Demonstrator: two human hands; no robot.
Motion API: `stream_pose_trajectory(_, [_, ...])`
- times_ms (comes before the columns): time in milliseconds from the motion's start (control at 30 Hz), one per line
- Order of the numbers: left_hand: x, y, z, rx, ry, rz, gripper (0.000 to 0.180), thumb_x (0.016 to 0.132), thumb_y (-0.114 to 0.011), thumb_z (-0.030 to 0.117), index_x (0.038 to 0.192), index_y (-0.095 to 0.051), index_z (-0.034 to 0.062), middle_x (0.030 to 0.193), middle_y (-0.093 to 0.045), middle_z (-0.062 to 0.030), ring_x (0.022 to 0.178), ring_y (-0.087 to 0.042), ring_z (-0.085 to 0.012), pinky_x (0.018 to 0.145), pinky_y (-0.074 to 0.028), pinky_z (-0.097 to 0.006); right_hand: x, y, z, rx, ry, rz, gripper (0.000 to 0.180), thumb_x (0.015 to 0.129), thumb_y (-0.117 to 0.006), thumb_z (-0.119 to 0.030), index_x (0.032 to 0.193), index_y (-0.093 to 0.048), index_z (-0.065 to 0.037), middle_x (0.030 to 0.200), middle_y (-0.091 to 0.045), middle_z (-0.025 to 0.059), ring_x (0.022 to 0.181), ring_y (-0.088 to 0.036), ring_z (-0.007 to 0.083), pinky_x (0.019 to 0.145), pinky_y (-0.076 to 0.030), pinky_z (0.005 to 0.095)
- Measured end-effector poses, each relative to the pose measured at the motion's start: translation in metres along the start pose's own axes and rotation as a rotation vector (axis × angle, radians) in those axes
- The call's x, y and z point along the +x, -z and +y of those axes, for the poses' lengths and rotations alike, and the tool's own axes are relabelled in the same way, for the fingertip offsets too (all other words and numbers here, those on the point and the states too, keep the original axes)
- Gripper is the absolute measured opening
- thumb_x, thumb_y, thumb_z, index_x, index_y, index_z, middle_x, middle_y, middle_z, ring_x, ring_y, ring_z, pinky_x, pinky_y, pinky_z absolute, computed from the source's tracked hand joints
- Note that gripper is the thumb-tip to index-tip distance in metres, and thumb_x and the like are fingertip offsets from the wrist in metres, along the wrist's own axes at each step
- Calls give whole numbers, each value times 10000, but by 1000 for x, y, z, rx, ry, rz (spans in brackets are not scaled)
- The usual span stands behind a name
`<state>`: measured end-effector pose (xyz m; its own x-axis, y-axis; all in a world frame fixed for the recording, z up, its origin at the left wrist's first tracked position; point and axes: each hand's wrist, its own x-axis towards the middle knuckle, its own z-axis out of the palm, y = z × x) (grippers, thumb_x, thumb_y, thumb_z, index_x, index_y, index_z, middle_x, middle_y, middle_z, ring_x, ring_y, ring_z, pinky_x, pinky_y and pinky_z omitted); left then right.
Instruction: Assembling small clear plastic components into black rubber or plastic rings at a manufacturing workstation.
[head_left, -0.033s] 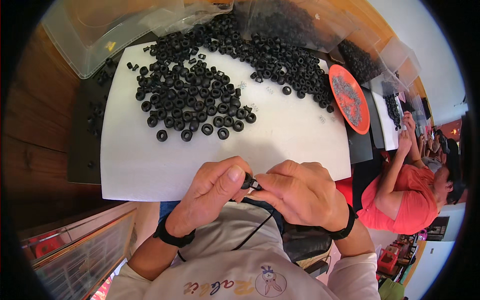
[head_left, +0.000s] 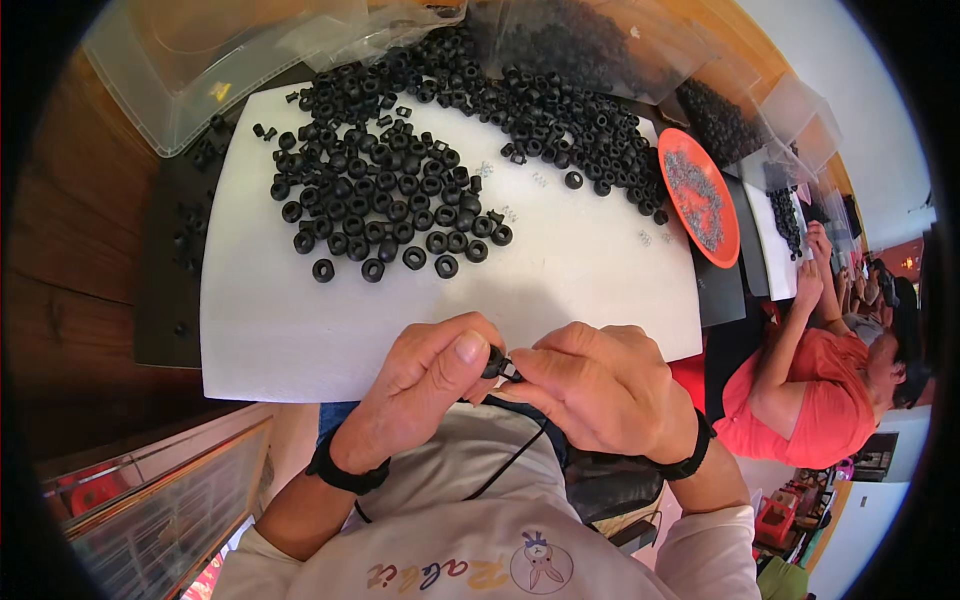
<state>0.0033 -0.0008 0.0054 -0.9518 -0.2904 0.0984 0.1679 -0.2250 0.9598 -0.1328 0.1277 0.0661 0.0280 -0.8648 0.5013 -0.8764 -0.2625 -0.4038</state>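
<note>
Bright Board, Dark Rim

Middle of view well lit; white board (head_left: 600, 270) brightest of all, its surface washed fairly even. Soft grey shadow on it just beyond left hand (head_left: 425, 385) and right hand (head_left: 605, 385), edges diffuse. Both hands crisp. Brown wood (head_left: 75, 240) at far left dim, sinking to black. Pale sheen on clear plastic tub (head_left: 165, 110). Black rings (head_left: 446, 267) catch small highlights; the dense far heap merges into dark. Room at far right small, soft, with a warm glow. Strong fisheye: board edges bow, pale wall (head_left: 865, 110) curves, corners black.
</note>
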Motion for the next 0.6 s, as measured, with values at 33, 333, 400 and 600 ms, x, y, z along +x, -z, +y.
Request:
stream_pose_trajectory(33, [0,0,0,-2,2,0,448,1001,-374,387,800,-525,17,612,-461,-9,580,-414,-89,546,-359,-246,0,-1,-1,-8,10,7,299,693,-782,-109,898,-598,7,689,-586,94,515,-593,207,422,-457,293])
stream_pose_trajectory(333, [0,1,0,58,-47,-11,449,996,-376,386,791,-526,15,605,-445,-27,553,-404,-112,527,-355,-261,1,2,-8,-24,-34,-49,310,685,-787,-121,903,-602,-2,685,-563,71,494,-554,176,409,-418,278])
stream_pose_trajectory(400, [0,2,0,104,-67,-16,452,991,-383,389,798,-535,10,602,-438,-38,548,-401,-114,521,-349,-263,2,3,-6,-14,-54,-98,345,697,-790,-141,948,-596,-5,693,-560,62,503,-550,153,421,-416,267])
stream_pose_trajectory(600, [1,8,2,120,-5,-95,520,961,-391,443,770,-595,4,689,-579,-47,537,-474,-90,475,-363,-244,14,6,14,700,-479,-359,417,777,-755,-218,1041,-512,-7,729,-561,23,607,-535,72,506,-422,213])
